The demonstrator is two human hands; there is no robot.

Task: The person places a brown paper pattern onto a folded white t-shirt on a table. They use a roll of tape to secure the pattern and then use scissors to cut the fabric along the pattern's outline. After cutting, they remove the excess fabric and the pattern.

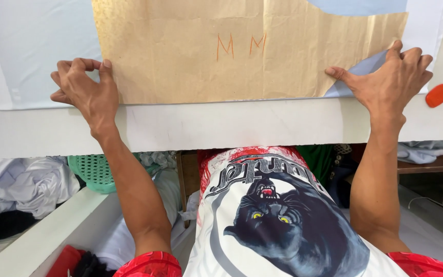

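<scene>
Pattern paper [206, 56] — btwn both hands' [85, 87] fingertips, seemingly pressed

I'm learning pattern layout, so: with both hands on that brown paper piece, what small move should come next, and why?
Probably reach the right hand for the orange oval chalk while the left hand pins the brown paper pattern: the pattern lies flat over the pale blue fabric, and no traced outline shows.
</scene>
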